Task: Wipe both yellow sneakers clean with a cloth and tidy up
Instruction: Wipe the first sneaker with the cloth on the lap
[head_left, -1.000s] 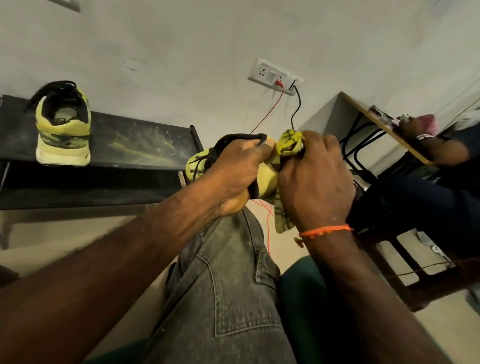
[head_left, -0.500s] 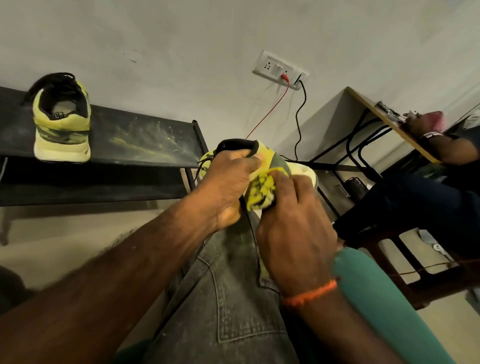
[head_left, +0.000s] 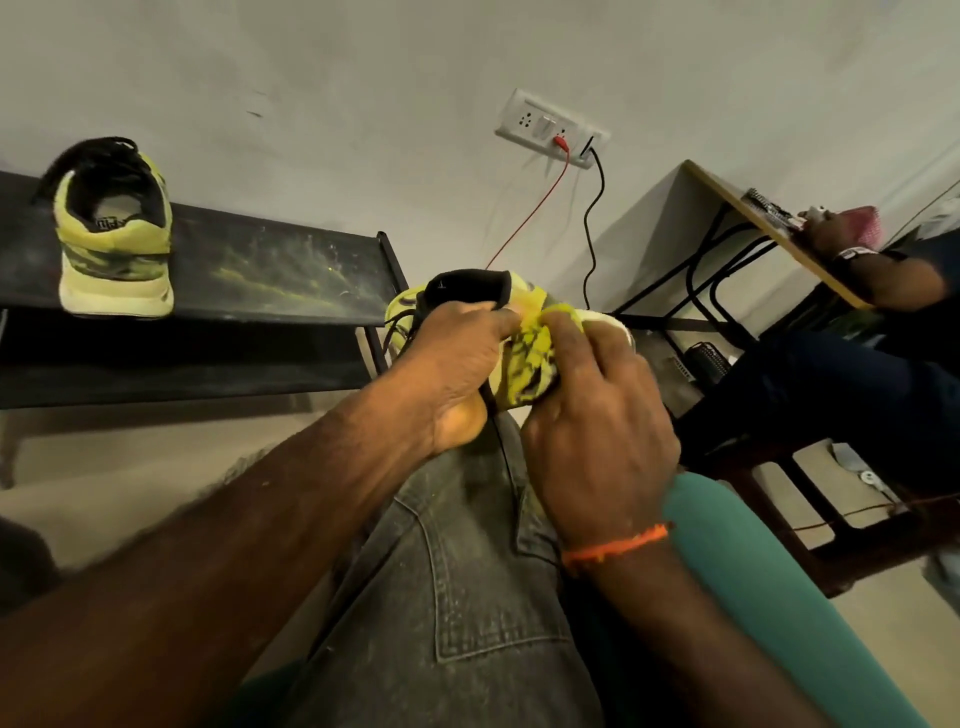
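One yellow sneaker (head_left: 457, 291) with a black collar rests on my knee, and my left hand (head_left: 452, 364) grips it around the upper. My right hand (head_left: 597, 415) presses a bunched yellow-and-black patterned cloth (head_left: 530, 364) against the sneaker's side, near the heel. Most of this sneaker is hidden behind both hands. The other yellow sneaker (head_left: 114, 234) stands upright on the black shelf (head_left: 270, 270) at the left, heel toward me.
A wall socket (head_left: 550, 127) with a red and a black cable hangs above the sneaker. At the right, another person's arm (head_left: 883, 265) rests on a wooden desk (head_left: 769, 228) with black metal legs. My grey jeans and a teal seat (head_left: 753, 571) fill the foreground.
My right hand with the cloth came down from the sneaker's top to its side and is now slightly higher again. The left hand keeps its hold.
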